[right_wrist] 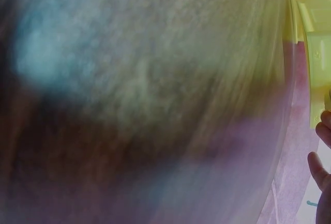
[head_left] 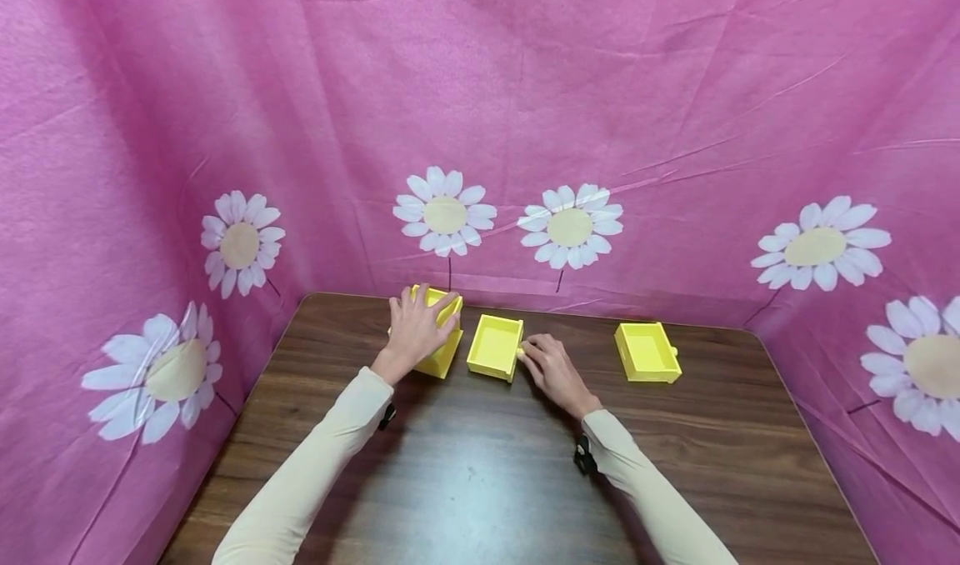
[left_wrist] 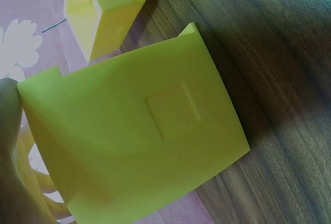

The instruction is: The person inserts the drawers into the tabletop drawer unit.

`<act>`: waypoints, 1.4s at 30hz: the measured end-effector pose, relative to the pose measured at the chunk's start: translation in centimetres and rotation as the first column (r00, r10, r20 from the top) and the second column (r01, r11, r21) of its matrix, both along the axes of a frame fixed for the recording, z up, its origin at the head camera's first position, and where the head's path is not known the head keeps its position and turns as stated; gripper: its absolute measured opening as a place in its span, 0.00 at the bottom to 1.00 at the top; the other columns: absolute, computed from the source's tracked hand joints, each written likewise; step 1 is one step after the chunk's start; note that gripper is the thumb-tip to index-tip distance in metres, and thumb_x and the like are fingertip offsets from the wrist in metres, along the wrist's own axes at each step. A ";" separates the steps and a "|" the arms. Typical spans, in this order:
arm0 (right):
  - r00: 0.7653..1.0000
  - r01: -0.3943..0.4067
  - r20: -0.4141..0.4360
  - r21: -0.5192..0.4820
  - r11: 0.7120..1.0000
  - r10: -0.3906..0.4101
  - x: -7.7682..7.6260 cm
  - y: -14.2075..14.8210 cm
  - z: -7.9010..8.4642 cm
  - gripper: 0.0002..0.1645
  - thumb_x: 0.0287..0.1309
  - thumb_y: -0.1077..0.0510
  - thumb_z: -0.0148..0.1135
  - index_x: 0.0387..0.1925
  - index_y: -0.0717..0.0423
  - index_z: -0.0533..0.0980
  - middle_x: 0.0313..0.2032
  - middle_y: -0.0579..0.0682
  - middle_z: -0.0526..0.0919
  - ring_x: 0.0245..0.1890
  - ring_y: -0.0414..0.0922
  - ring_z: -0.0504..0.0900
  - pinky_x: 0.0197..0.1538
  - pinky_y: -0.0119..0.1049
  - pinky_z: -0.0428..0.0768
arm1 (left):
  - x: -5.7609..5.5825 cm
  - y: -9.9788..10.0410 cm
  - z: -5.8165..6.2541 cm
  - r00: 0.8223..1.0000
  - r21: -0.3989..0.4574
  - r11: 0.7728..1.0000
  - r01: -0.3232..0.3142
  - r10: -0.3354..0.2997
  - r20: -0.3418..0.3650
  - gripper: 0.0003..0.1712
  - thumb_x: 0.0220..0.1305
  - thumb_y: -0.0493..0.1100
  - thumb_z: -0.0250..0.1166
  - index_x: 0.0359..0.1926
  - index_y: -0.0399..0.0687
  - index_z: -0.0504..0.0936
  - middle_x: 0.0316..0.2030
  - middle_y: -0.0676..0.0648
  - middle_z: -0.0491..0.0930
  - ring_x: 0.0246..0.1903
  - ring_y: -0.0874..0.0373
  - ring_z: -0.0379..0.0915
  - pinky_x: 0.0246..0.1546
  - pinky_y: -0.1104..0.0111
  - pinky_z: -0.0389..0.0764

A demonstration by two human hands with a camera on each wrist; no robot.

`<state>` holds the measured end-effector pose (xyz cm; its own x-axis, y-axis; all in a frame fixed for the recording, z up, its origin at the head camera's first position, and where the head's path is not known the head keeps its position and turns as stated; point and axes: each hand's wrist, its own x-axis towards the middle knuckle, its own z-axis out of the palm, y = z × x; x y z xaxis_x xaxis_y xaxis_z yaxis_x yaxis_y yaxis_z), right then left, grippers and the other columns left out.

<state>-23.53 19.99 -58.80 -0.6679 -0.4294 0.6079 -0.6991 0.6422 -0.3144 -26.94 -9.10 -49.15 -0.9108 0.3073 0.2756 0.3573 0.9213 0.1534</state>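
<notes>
At the back left of the table, my left hand (head_left: 415,330) grips the top of a yellow box-like cabinet (head_left: 441,360), fingers spread over its upper edge. A broad side with a shallow square recess faces the left wrist view, where the cabinet (left_wrist: 114,136) fills the middle. Just to its right is a yellow open-topped drawer (head_left: 495,345), apart from the cabinet. My right hand (head_left: 557,373) has its fingertips at the round knob (head_left: 521,352) on the drawer's right face and appears to pinch it. The right wrist view catches only fingertips (right_wrist: 325,128) beside the drawer front (right_wrist: 319,69).
Another yellow drawer (head_left: 647,355), its knob facing right, sits farther right on the dark wooden table (head_left: 720,448). Close behind the table hangs a pink curtain (head_left: 510,90) with white daisies, which also closes in both sides. Most of the right wrist view is blurred.
</notes>
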 end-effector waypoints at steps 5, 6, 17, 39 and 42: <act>1.000 -0.001 0.003 0.004 1.000 0.001 -0.1 -0.3 -0.1 0.08 0.63 0.66 0.70 0.43 0.61 0.85 0.41 0.57 0.84 0.45 0.54 0.81 0.50 0.56 0.78 | 0.0 -0.1 0.0 1.000 -0.007 1.000 -0.001 0.001 -0.002 0.27 0.75 0.61 0.55 0.70 0.65 0.79 0.65 0.32 0.72 0.62 0.29 0.67 0.55 0.37 0.68; 1.000 -0.003 0.004 0.003 1.000 0.003 -0.1 -0.4 -0.1 0.08 0.63 0.66 0.70 0.43 0.61 0.85 0.41 0.57 0.84 0.45 0.54 0.81 0.51 0.56 0.78 | 0.0 -0.1 -0.1 1.000 -0.007 1.000 -0.001 0.001 -0.003 0.27 0.75 0.60 0.55 0.70 0.65 0.79 0.65 0.31 0.72 0.62 0.29 0.67 0.55 0.37 0.69; 1.000 -0.017 -0.007 -0.021 1.000 0.017 0.1 -0.5 0.2 0.09 0.62 0.67 0.70 0.45 0.63 0.85 0.42 0.58 0.84 0.45 0.55 0.81 0.49 0.55 0.77 | -0.2 0.3 -0.2 1.000 0.003 1.000 -0.018 0.018 0.025 0.27 0.76 0.61 0.54 0.71 0.67 0.78 0.67 0.32 0.71 0.66 0.29 0.65 0.58 0.33 0.65; 1.000 -0.026 0.012 -0.041 0.999 0.026 -0.1 -1.9 -0.2 0.09 0.64 0.66 0.69 0.46 0.64 0.85 0.42 0.58 0.84 0.45 0.54 0.81 0.51 0.56 0.79 | -0.2 0.3 -0.4 1.000 -0.022 0.999 -0.025 0.025 0.010 0.27 0.76 0.60 0.54 0.71 0.67 0.78 0.66 0.32 0.70 0.64 0.29 0.66 0.55 0.35 0.67; 0.999 -0.027 0.019 -0.040 0.999 0.028 0.0 -2.2 -0.2 0.09 0.64 0.66 0.70 0.45 0.63 0.85 0.42 0.58 0.84 0.44 0.54 0.81 0.50 0.56 0.79 | -0.2 0.3 -0.4 1.000 -0.016 1.000 -0.022 0.022 0.017 0.27 0.75 0.60 0.54 0.71 0.66 0.78 0.66 0.31 0.71 0.64 0.29 0.66 0.55 0.35 0.66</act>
